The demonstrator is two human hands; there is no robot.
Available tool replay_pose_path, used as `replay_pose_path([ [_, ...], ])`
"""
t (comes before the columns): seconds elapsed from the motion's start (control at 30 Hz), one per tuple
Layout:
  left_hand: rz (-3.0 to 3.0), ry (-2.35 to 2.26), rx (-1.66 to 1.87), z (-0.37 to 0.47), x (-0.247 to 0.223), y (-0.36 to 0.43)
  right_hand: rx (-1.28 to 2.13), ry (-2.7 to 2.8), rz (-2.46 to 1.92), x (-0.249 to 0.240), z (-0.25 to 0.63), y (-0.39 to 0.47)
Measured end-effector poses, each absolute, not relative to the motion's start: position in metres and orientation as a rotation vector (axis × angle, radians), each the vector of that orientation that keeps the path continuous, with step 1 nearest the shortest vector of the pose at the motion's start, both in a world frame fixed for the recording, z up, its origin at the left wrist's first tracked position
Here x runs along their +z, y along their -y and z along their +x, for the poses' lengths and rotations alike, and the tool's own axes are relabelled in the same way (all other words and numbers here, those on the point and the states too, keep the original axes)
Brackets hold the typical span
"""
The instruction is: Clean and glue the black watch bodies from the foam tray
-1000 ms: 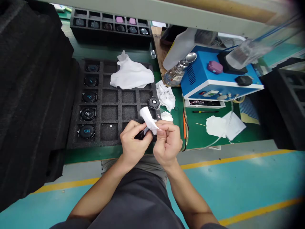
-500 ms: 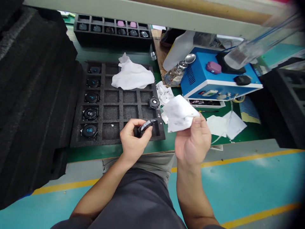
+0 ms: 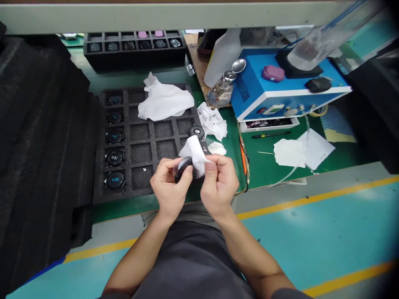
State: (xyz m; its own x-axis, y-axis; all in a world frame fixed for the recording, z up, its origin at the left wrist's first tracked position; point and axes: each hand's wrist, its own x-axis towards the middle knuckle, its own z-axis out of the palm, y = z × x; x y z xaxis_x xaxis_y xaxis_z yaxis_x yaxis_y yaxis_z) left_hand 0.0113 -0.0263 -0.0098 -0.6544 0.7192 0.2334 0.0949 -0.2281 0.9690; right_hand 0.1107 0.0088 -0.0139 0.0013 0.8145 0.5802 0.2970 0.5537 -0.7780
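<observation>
My left hand grips a dark round watch case between thumb and fingers, tilted on its edge. Pinched in my right hand is a white wipe, which hangs beside the watch case and reaches close to it. Both hands are over the near right corner of a black foam tray. Its left column holds several round watches. One more watch lies at the tray's right edge, and a white cloth covers some far compartments.
Crumpled wipes lie right of the tray. Beyond stand a glass bottle and a blue machine. A second foam tray is at the back. Stacked black foam rises on the left. White sheets lie at the right.
My right hand has moved left and brought the wipe up beside the watch case. My left hand still holds the case, now turned more upright. The view has shifted slightly.
</observation>
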Motion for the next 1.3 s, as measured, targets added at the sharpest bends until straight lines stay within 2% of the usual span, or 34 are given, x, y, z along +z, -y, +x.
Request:
replay_pose_path([
  [0.23,1.052,-1.680,1.950,0.014,-0.008,0.024,0.460,1.605,-0.927,-0.014,0.108,-0.009],
  [0.43,1.055,-1.748,1.919,0.013,-0.008,0.023,0.445,1.730,-0.721,-0.014,0.107,-0.018],
  [0.97,1.047,-1.681,1.518,0.004,-0.004,0.020,0.313,2.116,-0.300,-0.012,0.125,-0.044],
  [1.07,1.070,-1.631,1.482,0.001,-0.004,0.019,0.452,2.091,-0.344,-0.009,0.125,-0.045],
  [1.2,0.951,-1.595,1.566,-0.003,-0.003,0.019,0.936,1.565,-0.673,-0.007,0.124,-0.048],
  [1.3,0.880,-1.550,1.669,-0.005,-0.001,0.020,1.180,1.325,-0.783,-0.007,0.126,-0.052],
])
